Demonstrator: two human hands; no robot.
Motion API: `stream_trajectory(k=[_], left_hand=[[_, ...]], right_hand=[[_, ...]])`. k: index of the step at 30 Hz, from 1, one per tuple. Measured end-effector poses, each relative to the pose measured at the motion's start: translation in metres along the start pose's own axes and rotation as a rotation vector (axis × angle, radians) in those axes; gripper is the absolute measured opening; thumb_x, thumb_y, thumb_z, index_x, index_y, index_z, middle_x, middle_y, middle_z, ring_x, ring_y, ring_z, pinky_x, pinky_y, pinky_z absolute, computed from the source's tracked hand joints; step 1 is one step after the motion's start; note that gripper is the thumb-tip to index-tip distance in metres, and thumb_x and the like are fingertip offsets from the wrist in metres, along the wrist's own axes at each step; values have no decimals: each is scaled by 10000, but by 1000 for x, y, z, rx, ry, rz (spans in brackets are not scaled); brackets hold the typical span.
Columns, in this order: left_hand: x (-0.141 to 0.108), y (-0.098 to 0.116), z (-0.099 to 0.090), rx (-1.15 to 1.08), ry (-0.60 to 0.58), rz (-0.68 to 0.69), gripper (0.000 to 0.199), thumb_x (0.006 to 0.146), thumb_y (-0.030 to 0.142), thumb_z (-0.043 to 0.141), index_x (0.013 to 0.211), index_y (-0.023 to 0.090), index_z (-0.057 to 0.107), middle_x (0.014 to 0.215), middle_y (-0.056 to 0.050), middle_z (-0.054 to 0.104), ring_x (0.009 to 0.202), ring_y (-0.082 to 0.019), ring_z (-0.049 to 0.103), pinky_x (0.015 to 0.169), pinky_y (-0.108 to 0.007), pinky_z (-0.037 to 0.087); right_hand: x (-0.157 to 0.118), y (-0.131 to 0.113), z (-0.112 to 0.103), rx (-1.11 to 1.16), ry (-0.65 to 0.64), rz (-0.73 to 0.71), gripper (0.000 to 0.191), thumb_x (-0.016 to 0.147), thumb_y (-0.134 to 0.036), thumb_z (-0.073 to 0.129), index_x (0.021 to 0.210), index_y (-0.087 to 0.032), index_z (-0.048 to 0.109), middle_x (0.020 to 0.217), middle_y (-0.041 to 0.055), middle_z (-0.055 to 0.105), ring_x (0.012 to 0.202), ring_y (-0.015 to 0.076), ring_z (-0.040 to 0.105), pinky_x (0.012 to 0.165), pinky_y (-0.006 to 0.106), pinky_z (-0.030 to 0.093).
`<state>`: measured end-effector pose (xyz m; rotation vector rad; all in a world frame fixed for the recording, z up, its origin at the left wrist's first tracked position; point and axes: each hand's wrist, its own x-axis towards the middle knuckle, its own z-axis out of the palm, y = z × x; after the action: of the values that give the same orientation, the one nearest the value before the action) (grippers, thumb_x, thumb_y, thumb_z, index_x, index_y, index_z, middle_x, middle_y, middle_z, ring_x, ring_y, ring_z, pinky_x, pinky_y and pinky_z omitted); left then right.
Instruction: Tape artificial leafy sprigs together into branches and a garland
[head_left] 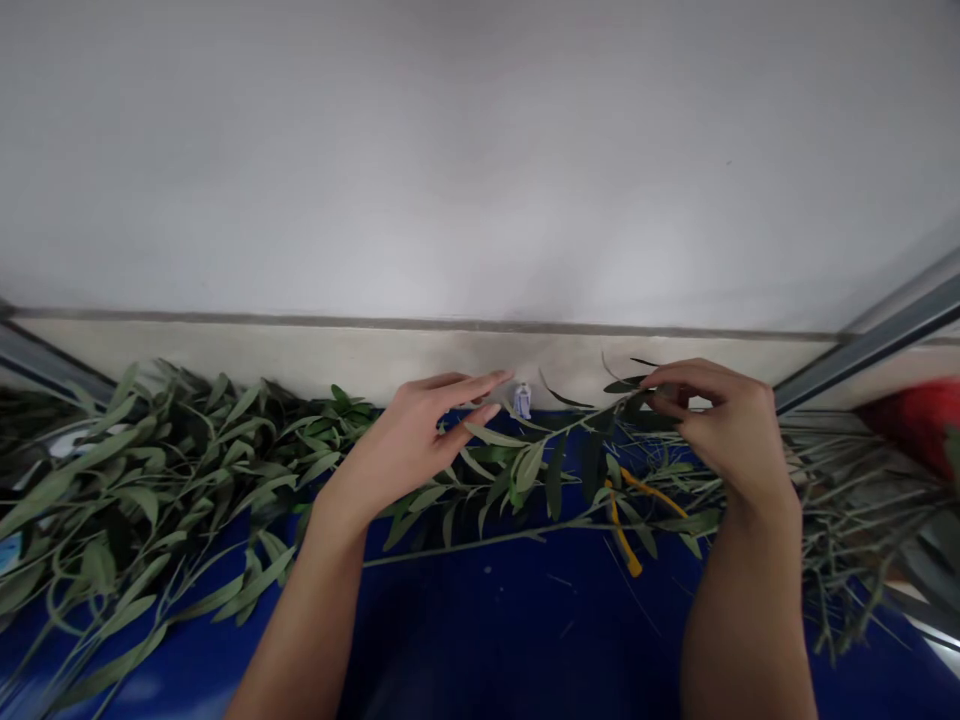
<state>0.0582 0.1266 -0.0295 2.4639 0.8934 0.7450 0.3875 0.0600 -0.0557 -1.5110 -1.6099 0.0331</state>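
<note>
My right hand (709, 410) pinches a leafy green branch (559, 432) near one end, thumb against the fingers. The branch, with long narrow leaves like olive or eucalyptus, slants down to the left above the blue surface. My left hand (420, 430) is beside its other part, fingers stretched out and thumb apart, the thumb tip close to a leaf. Whether it touches that leaf I cannot tell. Between my hands, by the wall, is a small white and blue item (523, 401). Under the branch lies a tool with yellow handles (624, 530), partly covered by leaves.
Leafy branches (172, 470) are heaped on the left of the blue table (487, 640). On the right lie thin bare stems (840, 510), with a blurred red object (919, 425) behind. A pale wall (480, 180) rises at the back, and a grey metal bar (877, 340) slants at right.
</note>
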Motion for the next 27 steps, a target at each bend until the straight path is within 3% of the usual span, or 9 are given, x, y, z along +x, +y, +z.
stream_trajectory(k=[9, 13, 18, 23, 27], left_hand=[[0, -1, 0, 21, 19, -13, 371, 1043, 346, 522, 1397, 363, 632, 1333, -14, 711, 985, -228, 725, 591, -267, 541], [5, -10, 6, 50, 27, -77, 299, 1023, 387, 555, 1271, 312, 706, 1196, -24, 766, 894, -211, 735, 615, -269, 544], [16, -4, 36, 48, -159, -31, 242, 1015, 353, 543, 1051, 258, 763, 937, -30, 781, 772, -190, 710, 642, -286, 521], [18, 12, 77, 5, -380, 73, 247, 1009, 271, 543, 928, 219, 770, 839, -41, 757, 747, -192, 699, 678, -309, 508], [17, 16, 106, 7, -453, 134, 225, 1005, 265, 556, 928, 205, 759, 847, -53, 753, 788, -210, 706, 730, -335, 535]], right_hand=[[-3, 6, -6, 24, 15, 56, 147, 769, -155, 697, 865, -239, 770, 878, 32, 728, 696, 196, 624, 679, 345, 497], [-6, 21, -8, 95, 5, 180, 96, 790, -290, 760, 843, -212, 741, 728, 19, 682, 651, 194, 631, 635, 326, 507], [-18, 45, 3, 374, 71, 317, 253, 765, -404, 830, 833, -220, 670, 654, 8, 663, 634, 204, 641, 575, 313, 494], [-41, 50, -2, 640, 276, 419, 170, 821, -378, 753, 851, -255, 640, 683, -6, 678, 573, 178, 598, 537, 312, 459], [-68, 45, -14, 731, 317, 468, 135, 855, -384, 725, 866, -269, 656, 767, 16, 712, 662, 197, 656, 536, 305, 472]])
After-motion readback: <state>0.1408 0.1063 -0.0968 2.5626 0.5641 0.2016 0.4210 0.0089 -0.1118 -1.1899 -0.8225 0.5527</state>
